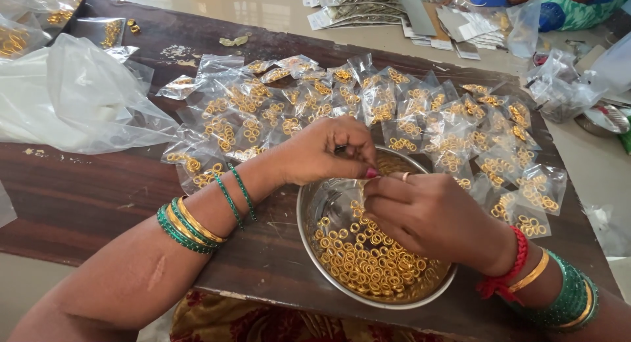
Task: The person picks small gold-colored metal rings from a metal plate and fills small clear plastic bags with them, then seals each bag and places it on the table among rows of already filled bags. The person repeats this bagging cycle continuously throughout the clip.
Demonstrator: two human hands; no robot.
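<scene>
From here I see my left hand (322, 151) and right hand (427, 214), fingers pinched shut on a small clear packet (342, 183) over the steel bowl (309, 217), many filled packets (368, 112) spread on the counter (79, 191), gold rings (368, 263) still heaped in it.

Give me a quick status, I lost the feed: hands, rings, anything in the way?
Both hands meet over the steel bowl, left hand and right hand pinching a small clear bag. Gold rings loose in bowl. Filled packets piled behind; nothing blocking.
</scene>
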